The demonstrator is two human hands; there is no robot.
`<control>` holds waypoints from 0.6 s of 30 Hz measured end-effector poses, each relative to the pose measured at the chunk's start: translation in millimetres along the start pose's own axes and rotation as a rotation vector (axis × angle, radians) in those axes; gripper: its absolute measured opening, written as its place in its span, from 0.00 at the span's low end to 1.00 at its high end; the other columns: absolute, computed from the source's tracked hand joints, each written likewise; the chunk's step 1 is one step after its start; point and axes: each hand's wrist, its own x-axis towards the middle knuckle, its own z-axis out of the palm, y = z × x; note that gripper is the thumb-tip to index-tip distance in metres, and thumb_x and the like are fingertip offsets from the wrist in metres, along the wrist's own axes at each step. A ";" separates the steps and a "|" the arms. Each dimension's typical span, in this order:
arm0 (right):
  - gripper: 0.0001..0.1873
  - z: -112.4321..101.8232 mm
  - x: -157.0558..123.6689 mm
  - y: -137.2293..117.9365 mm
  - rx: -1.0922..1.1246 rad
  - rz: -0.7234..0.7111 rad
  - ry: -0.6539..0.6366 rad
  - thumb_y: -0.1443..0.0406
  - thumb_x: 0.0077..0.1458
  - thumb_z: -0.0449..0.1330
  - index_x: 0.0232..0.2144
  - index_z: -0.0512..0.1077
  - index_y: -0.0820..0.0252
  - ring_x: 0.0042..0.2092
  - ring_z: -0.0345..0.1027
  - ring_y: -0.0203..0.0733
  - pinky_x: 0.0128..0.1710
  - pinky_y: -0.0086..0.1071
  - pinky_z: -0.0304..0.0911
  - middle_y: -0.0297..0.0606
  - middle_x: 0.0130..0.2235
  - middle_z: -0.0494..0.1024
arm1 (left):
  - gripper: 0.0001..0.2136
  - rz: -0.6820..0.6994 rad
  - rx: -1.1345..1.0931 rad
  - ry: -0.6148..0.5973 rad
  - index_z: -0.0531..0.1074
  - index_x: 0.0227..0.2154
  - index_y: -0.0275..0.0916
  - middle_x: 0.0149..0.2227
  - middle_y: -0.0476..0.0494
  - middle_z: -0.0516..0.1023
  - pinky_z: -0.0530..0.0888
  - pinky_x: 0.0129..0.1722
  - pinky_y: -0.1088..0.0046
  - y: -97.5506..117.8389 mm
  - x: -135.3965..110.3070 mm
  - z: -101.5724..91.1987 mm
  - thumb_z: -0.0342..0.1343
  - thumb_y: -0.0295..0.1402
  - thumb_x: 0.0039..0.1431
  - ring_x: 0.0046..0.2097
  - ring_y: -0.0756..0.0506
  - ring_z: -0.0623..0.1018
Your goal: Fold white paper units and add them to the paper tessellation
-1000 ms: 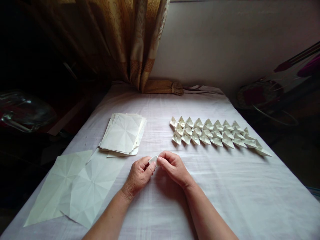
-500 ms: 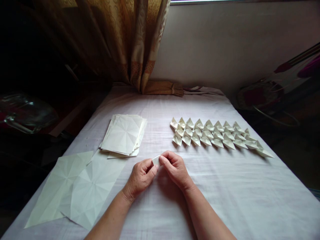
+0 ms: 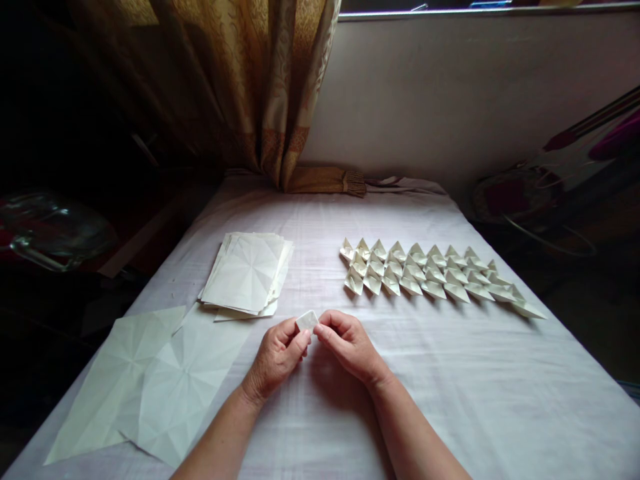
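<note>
A small folded piece of white paper (image 3: 307, 321) is pinched between my two hands above the cloth. My left hand (image 3: 278, 355) grips its left side, with the thumb on top and the fingers curled beneath. At its right corner, the thumb and forefinger of my right hand (image 3: 351, 348) close on it. Beyond my right hand stand rows of folded paper boats (image 3: 414, 272), set close together. Left of my hands lies a stack of creased paper sheets (image 3: 246, 272). Two larger creased sheets (image 3: 184, 380) overlap near the left edge.
A pale cloth (image 3: 475, 387) covers the table. At the far end, a gold curtain (image 3: 285, 87) hangs down onto it, before a plain wall (image 3: 430, 100). A shiny, transparent object (image 3: 55, 230) sits in the dark at left.
The folded paper has turned and shows more of its face, slightly to the left. Both hands keep hold of it; the view has tilted up slightly.
</note>
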 end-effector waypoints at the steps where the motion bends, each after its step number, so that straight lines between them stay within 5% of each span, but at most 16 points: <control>1: 0.16 -0.9 0.1 -1.4 0.020 0.017 -0.019 0.57 0.56 0.57 0.21 0.64 0.59 0.25 0.53 0.32 0.26 0.26 0.53 0.29 0.22 0.62 | 0.16 0.003 -0.005 -0.019 0.65 0.23 0.38 0.21 0.51 0.66 0.65 0.26 0.76 0.5 -0.3 -0.5 0.50 0.44 0.60 0.24 0.51 0.66; 18: 0.16 -1.1 0.0 -1.4 0.063 0.059 -0.041 0.56 0.54 0.58 0.21 0.63 0.59 0.26 0.53 0.32 0.26 0.26 0.53 0.29 0.22 0.61 | 0.20 0.007 0.002 -0.051 0.65 0.22 0.37 0.20 0.52 0.64 0.63 0.25 0.77 0.5 0.7 0.2 0.51 0.48 0.60 0.24 0.52 0.65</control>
